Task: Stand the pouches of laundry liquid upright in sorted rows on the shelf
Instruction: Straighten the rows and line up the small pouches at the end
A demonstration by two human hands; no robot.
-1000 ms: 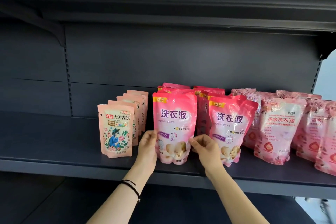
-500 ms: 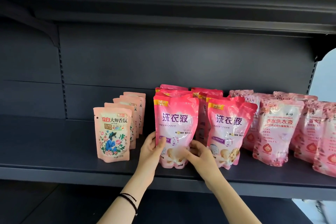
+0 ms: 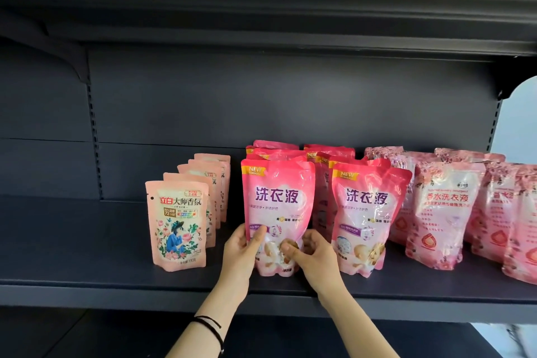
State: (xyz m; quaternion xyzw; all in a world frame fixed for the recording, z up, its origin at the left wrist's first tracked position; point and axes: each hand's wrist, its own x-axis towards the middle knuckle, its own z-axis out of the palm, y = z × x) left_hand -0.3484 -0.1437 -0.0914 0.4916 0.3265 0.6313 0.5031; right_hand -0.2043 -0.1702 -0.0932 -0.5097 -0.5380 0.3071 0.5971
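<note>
Evidently the step in hand was settling the front bright-pink pouch at the head of its row, close to the front lip of the shelf. To do it well, I judged, the base wanted spreading flat on the shelf. The face also needed turning square to the front, level with the second bright-pink pouch just to its right. A light hold seemed wise, since soft liquid-filled film would likely slump if squeezed low down.

The left grip was clamped on the pouch's lower left edge, thumb across the printed face and fingers hidden behind. The right grip was curled against the lower right of the same pouch, thumb and fingertips pinching the film; how far its fingers reached behind could not be told. The pouch stood upright on the shelf between them.

To the left, apart from it, a row of small peach pouches ran back. Behind the held pouch more bright-pink ones stood in two files, and to the right paler pink pouches leaned in looser rows. Farthest was the dark back panel.
</note>
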